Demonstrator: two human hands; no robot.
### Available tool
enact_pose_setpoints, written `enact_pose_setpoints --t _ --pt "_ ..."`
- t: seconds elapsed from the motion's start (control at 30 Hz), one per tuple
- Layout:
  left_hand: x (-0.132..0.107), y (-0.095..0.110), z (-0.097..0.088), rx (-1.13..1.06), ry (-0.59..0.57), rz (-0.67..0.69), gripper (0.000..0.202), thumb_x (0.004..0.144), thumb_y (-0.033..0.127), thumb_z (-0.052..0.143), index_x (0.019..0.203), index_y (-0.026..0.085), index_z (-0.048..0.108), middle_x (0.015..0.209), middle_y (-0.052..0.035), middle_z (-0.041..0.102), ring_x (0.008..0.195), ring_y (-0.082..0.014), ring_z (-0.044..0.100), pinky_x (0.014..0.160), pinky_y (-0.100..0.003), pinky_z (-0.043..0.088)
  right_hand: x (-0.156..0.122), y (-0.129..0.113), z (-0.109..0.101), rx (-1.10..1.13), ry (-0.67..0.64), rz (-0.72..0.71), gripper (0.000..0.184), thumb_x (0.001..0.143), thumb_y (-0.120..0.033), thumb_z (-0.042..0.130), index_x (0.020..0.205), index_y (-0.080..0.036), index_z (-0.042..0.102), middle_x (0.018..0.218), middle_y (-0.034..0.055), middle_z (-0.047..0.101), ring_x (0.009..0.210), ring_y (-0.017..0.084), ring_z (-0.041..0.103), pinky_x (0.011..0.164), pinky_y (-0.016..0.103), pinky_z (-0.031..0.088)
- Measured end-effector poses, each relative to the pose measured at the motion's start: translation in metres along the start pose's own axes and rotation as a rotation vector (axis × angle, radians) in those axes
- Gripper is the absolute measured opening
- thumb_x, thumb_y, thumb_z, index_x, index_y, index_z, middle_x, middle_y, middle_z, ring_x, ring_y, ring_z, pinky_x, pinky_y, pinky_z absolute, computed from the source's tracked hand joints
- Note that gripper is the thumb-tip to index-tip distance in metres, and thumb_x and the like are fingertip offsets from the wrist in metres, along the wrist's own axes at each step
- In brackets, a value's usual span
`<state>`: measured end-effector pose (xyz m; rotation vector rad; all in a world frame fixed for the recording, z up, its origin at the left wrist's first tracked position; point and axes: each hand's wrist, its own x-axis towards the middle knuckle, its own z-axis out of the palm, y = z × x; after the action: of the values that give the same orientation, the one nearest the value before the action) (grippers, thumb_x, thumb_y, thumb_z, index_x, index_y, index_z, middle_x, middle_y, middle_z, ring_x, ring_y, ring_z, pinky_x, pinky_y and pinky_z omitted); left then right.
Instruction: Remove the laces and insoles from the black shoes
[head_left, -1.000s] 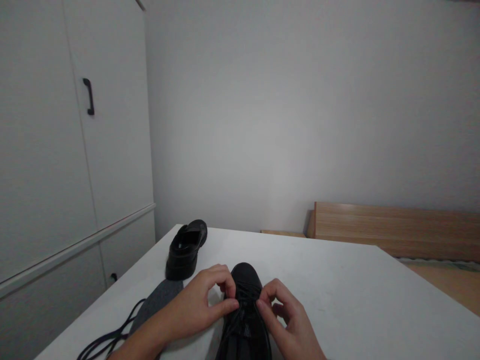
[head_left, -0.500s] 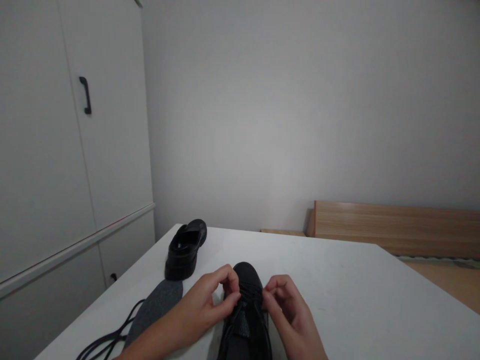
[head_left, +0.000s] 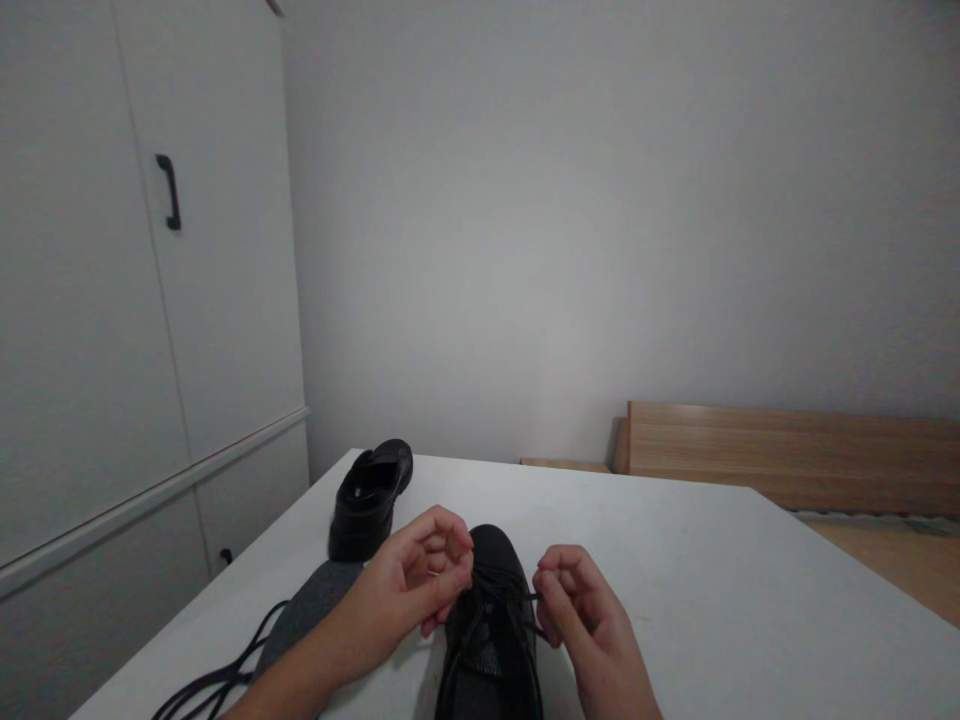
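Observation:
A black lace-up shoe (head_left: 491, 660) stands on the white table in front of me, toe pointing away. Dark shoelaces (head_left: 496, 582) cross its upper. On the right, my right hand (head_left: 585, 620) is closed, thumb and forefinger pinching a shoelace that runs out from the shoe's side. My left hand (head_left: 420, 575) is at the shoe's left edge with its fingers curled and the thumb near the forefinger. What it holds, if anything, is too small to make out; a tiny pale spot shows between its fingers.
A second black shoe (head_left: 370, 500) sits at the table's far left corner. Behind my left forearm lies a grey insole-shaped piece (head_left: 304, 605), with loose black laces (head_left: 217, 680) beside it. A white cabinet (head_left: 225, 250) stands left of the white table (head_left: 675, 600); a wooden board (head_left: 750, 450) is behind.
My right hand has drawn slightly to the right, and a stretch of shoelace now shows between it and the shoe. My left hand has shifted a little up and left.

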<state>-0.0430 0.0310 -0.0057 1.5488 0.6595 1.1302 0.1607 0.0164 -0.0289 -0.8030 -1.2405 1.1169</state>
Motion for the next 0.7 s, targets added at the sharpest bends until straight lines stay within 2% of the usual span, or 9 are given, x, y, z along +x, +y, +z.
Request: enact_pose_setpoints --t 0.17,0.33,0.4,0.47,0.53,0.6,0.7 --pt "-0.001 0.003 -0.006 0.145 0.066 0.009 0.035 0.084 0.047 0.074 0.088 0.016 0.058 0.076 0.0012 0.056 0.066 -0.0098 0.05 0.06 -0.02 0.036 -0.001 0.004 0.0 -0.076 0.088 -0.06 0.038 0.08 -0.058 0.072 0.083 -0.022 0.061 0.067 -0.0026 0.053 0.06 0.014 0.047 0.055 0.023 0.037" --pt "-0.003 0.012 -0.005 0.106 0.008 -0.04 0.042 0.083 0.055 0.072 0.083 0.016 0.057 0.066 0.0008 0.059 0.051 -0.0082 0.045 0.046 -0.019 0.028 -0.006 0.001 -0.003 -0.234 0.145 -0.124 0.038 0.083 -0.058 0.068 0.079 -0.02 0.063 0.059 -0.0028 0.049 0.053 0.012 0.043 0.048 0.024 0.032" --pt "-0.003 0.013 -0.004 0.103 -0.012 -0.057 0.046 0.083 0.06 0.069 0.081 0.016 0.057 0.061 0.0008 0.058 0.049 -0.0095 0.047 0.045 -0.019 0.029 -0.008 -0.005 -0.005 -0.247 0.15 -0.129 0.04 0.084 -0.059 0.066 0.079 -0.02 0.063 0.055 -0.0033 0.047 0.05 0.012 0.041 0.047 0.024 0.031" --pt "-0.003 0.014 -0.005 0.143 -0.03 -0.038 0.05 0.085 0.064 0.064 0.075 0.015 0.058 0.06 -0.0015 0.058 0.053 -0.0126 0.053 0.05 -0.022 0.036 -0.009 -0.011 -0.007 -0.223 0.121 -0.116 0.043 0.085 -0.062 0.062 0.08 -0.02 0.064 0.051 -0.0039 0.045 0.048 0.012 0.04 0.046 0.024 0.031" --pt "-0.002 0.014 -0.006 0.226 -0.053 0.025 0.059 0.09 0.068 0.053 0.062 0.015 0.056 0.059 -0.004 0.058 0.057 -0.0151 0.055 0.059 -0.027 0.041 -0.008 -0.014 -0.009 -0.206 0.069 -0.088 0.047 0.088 -0.065 0.056 0.084 -0.019 0.066 0.047 -0.0043 0.044 0.045 0.013 0.04 0.046 0.025 0.032" --pt "-0.002 0.014 -0.007 0.328 -0.065 0.086 0.068 0.093 0.069 0.043 0.05 0.017 0.047 0.055 -0.0043 0.054 0.058 -0.0159 0.052 0.063 -0.029 0.04 -0.006 -0.012 -0.01 -0.239 0.017 -0.066 0.047 0.089 -0.064 0.054 0.085 -0.019 0.067 0.045 -0.004 0.046 0.044 0.014 0.042 0.047 0.026 0.034" --pt "-0.002 0.015 -0.008 0.485 -0.028 0.074 0.064 0.095 0.065 0.04 0.05 0.019 0.043 0.055 -0.0019 0.048 0.06 -0.0166 0.048 0.063 -0.03 0.037 0.001 -0.004 -0.011 -0.35 -0.034 -0.084 0.042 0.089 -0.059 0.057 0.082 -0.019 0.067 0.053 -0.0009 0.055 0.053 0.016 0.051 0.053 0.027 0.039"
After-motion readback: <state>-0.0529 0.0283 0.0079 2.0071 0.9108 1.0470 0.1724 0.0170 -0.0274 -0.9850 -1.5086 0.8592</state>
